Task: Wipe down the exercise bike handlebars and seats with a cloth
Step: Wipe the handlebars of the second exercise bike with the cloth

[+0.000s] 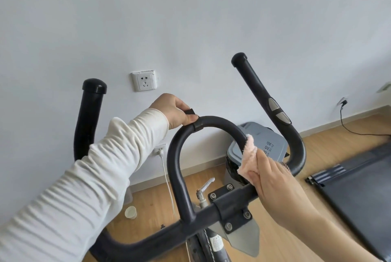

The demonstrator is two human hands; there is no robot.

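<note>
The black handlebars (211, 120) of the exercise bike fill the middle of the view, with a central loop and two upright ends. My left hand (173, 111), in a white sleeve, grips the top left of the loop, thumb on a small black tab. My right hand (273, 179) holds a pink cloth (248, 155) and presses it against the right side of the loop. The seat is out of view.
A grey lidded bin (262, 145) stands behind the handlebars by the wall. A treadmill deck (357, 194) lies on the wooden floor at right. A white cup (130, 212) sits on the floor at left, near a white cable (168, 185) plugged into a low socket.
</note>
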